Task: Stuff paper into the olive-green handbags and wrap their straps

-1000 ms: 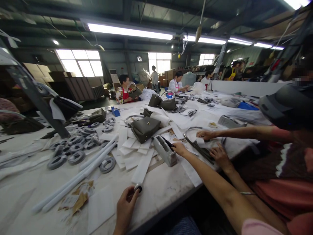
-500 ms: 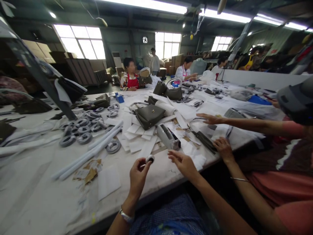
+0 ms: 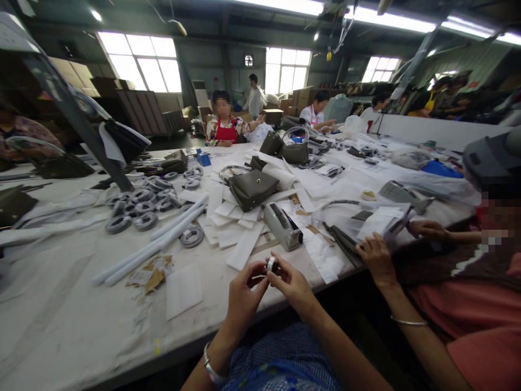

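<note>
My left hand (image 3: 243, 296) and my right hand (image 3: 291, 283) meet over the table's near edge. Together they pinch a small round roll of tape (image 3: 271, 265) between their fingertips. Just beyond the hands a grey tape dispenser (image 3: 282, 226) stands on the white table (image 3: 61, 304). White paper strips (image 3: 240, 233) lie around it, and an olive handbag (image 3: 253, 187) sits behind them.
A co-worker at my right holds white paper (image 3: 380, 221) in both hands. Several grey tape rolls (image 3: 140, 209) and long white tubes (image 3: 154, 244) lie to the left. More handbags (image 3: 285, 152) and seated people are at the far side.
My left hand lifted the small roll from the table edge toward me. My right hand left the dispenser and joined it on the roll. The co-worker picked up a sheet of paper.
</note>
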A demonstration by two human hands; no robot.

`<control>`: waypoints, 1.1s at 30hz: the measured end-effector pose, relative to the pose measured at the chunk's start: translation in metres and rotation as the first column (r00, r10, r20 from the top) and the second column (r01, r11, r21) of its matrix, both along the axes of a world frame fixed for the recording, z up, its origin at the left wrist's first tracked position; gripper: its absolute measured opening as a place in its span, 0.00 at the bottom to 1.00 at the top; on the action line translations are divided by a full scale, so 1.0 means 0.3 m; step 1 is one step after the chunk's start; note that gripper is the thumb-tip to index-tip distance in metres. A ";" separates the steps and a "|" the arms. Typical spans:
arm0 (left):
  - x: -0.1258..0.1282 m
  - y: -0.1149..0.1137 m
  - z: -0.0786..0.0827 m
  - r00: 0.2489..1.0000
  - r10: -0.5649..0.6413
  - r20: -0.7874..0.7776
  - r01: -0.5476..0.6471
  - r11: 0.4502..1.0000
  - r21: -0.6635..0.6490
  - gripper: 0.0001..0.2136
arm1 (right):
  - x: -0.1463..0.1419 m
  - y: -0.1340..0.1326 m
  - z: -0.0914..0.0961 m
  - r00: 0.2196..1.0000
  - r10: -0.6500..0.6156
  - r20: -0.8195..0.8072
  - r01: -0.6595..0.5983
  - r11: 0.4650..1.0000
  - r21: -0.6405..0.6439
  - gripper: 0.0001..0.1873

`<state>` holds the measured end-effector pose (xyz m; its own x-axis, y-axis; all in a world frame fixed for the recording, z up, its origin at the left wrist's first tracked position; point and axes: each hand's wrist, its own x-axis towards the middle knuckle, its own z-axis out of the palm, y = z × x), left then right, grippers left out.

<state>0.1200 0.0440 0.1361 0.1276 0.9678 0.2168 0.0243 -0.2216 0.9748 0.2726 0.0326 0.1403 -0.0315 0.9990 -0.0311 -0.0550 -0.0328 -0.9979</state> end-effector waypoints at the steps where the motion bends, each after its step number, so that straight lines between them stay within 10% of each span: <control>1: -0.003 -0.003 0.007 1.000 -0.031 0.005 0.031 0.999 -0.013 0.14 | 0.003 -0.002 0.002 0.999 -0.012 0.041 0.012 1.000 0.010 0.40; 33: -0.114 -0.015 0.183 0.949 -0.104 -0.299 0.153 0.978 0.142 0.07 | 0.054 -0.074 0.116 0.881 0.144 0.450 -0.211 0.972 0.102 0.31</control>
